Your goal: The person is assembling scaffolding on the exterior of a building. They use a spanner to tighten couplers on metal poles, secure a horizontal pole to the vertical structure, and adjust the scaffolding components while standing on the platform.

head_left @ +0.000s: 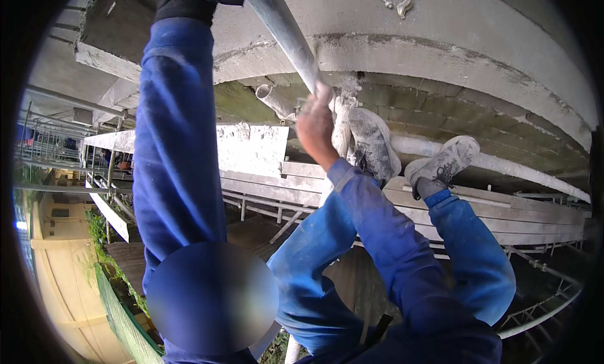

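My left hand [195,0], in a black glove, is raised at the top edge beside a grey metal pole [283,33]. The frame cuts it off and its fingers barely show, so its grip is unclear. My bare right hand [318,123] is at the lower end of the pole, fingers curled and thumb upward. Motion smears it, and what it holds cannot be made out. Just behind it stands a tube crusted with white plaster [343,122]. Above is a curved grey concrete edge [409,52], with a pale ornate piece [396,0] on the surface beyond.
My plaster-spattered shoes [375,144] are by the scaffold planks [535,222]. A white-smeared board [251,150] lies left of my right hand, near an open pipe end [272,98]. A long whitish pipe [516,166] runs right. Scaffold tubes and a yellow building [69,282] are lower down.
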`<control>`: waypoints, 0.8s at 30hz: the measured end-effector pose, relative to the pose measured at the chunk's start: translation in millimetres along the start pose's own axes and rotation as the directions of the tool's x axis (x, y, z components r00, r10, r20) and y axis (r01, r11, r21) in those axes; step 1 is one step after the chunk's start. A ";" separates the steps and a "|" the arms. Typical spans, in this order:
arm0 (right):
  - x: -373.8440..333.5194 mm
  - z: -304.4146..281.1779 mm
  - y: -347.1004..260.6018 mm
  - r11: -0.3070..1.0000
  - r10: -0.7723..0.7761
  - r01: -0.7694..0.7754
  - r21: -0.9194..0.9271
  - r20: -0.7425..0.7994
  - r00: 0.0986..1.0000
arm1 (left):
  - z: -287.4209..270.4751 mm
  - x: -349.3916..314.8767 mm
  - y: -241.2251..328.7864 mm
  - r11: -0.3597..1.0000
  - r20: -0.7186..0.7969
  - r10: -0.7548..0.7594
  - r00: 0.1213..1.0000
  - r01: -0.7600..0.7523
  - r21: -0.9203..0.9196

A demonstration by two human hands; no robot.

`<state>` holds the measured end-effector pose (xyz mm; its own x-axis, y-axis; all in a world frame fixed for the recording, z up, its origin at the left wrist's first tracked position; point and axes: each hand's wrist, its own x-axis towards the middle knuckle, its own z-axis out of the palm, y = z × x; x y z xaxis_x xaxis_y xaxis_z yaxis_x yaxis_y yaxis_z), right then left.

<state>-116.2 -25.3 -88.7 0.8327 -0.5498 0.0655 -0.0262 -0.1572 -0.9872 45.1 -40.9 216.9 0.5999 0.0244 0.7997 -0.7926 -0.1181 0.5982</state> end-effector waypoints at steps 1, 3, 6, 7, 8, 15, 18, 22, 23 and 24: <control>-6.9 3.6 -25.6 0.997 0.046 -0.053 0.057 0.109 0.993 | -10.3 1.9 -3.0 1.000 0.001 0.008 1.000 -0.008 0.005; 3.3 16.7 45.8 0.997 -0.066 0.060 -0.039 -0.197 0.978 | 24.8 2.9 13.6 0.996 0.049 0.035 0.998 -0.030 -0.084; 11.7 -6.2 77.6 0.874 0.475 -0.462 -0.151 0.066 0.877 | 23.6 8.7 13.4 0.996 0.048 0.064 0.997 -0.060 -0.072; 20.3 0.0 101.9 0.953 0.224 -0.244 -0.180 -0.125 0.966 | 29.1 9.3 13.9 0.994 0.048 0.070 0.996 -0.066 -0.083; 26.8 -6.1 82.7 0.974 0.158 -0.159 -0.159 -0.022 0.987 | 17.5 3.7 6.9 0.994 0.014 0.036 0.999 -0.034 -0.101; 49.9 -60.2 82.5 0.955 0.156 -0.100 -0.278 0.188 0.970 | 26.2 10.0 14.5 0.992 0.004 0.063 0.998 -0.062 -0.111; 68.1 -52.7 46.7 0.976 0.178 -0.144 -0.163 0.220 0.959 | 8.8 2.3 4.1 0.997 0.026 0.032 0.999 -0.029 -0.077; 62.7 -51.4 68.3 0.996 0.082 -0.086 0.016 0.164 0.983 | 9.9 1.8 12.4 0.998 0.002 0.040 0.999 -0.040 -0.047; 73.8 -58.4 88.6 0.990 0.132 -0.120 -0.076 0.191 0.973 | 19.4 -1.4 18.4 0.996 0.023 0.056 0.998 -0.054 -0.069; 92.7 -68.6 106.5 0.974 0.183 -0.149 -0.170 0.205 0.962 | 31.6 -2.1 24.3 0.993 0.041 0.073 0.996 -0.069 -0.100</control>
<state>-79.8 -149.4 -177.8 0.9093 -0.3892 -0.1474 -0.2436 -0.2108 -0.9467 28.1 -75.2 228.1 0.5440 -0.0249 0.8387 -0.8390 -0.0196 0.5437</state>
